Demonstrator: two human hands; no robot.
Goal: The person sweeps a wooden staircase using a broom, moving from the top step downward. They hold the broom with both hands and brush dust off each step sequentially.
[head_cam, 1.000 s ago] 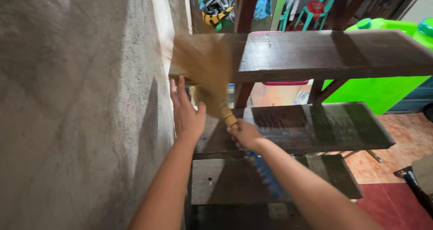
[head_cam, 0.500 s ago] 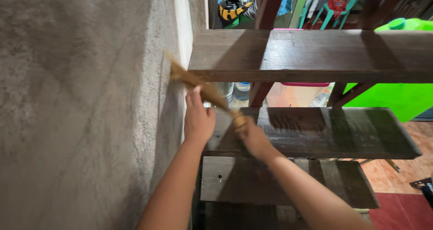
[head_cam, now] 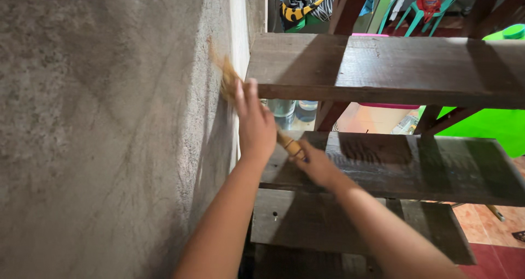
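While braced flat and spread against the concrete wall (head_cam: 109,137) for balance, left hand (head_cam: 256,123); at four o'clock, right hand (head_cam: 317,167) clenched round straw hand broom (head_cam: 232,82), bristles angled into the seam beside wooden stair tread (head_cam: 383,66).

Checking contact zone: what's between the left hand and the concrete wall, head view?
Head view: the broom's straw bristles, motion-blurred, lie between the left hand and the concrete wall. The right hand grips the broom's handle lower down.
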